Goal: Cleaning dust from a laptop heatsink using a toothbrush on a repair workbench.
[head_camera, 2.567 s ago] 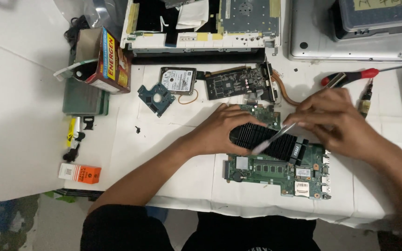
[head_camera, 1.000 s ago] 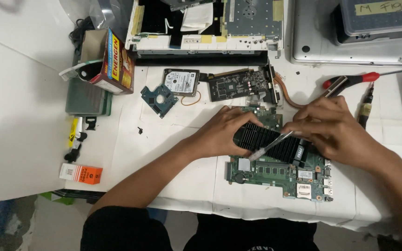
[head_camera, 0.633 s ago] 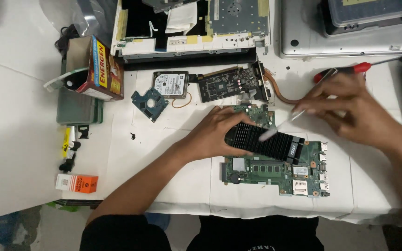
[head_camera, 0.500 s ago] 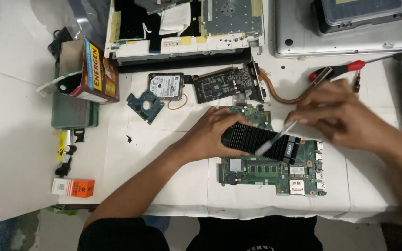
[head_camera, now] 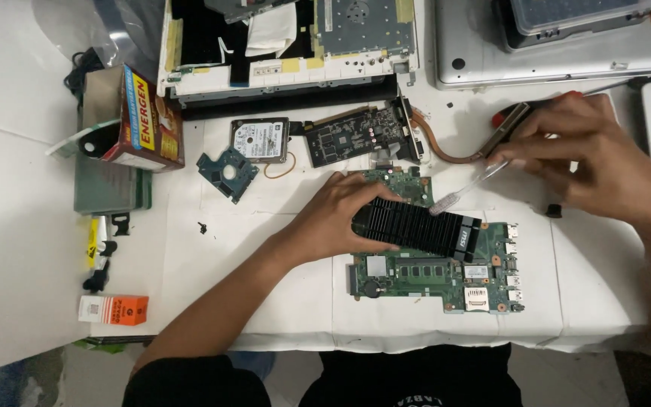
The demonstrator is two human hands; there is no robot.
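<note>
A green motherboard [head_camera: 435,275] lies on the white table in front of me, with a black finned heatsink [head_camera: 416,226] across its top. My left hand [head_camera: 344,218] rests on the heatsink's left end and grips it. My right hand [head_camera: 585,162] hovers to the upper right of the board and holds a thin white brush-like tool [head_camera: 465,190]. The tool's tip points down-left and touches the heatsink's upper edge.
A dark circuit card [head_camera: 359,136], a hard drive [head_camera: 260,140], a small blue board [head_camera: 226,172] and a copper heat pipe [head_camera: 453,154] lie behind the motherboard. An opened laptop chassis [head_camera: 288,45] sits at the back. A red-yellow box [head_camera: 141,117] stands at left, red-handled tools [head_camera: 536,109] at right.
My right hand has drawn back up and to the right, pulling the white tool from over the heatsink's middle to its upper edge. My left hand stays on the heatsink.
</note>
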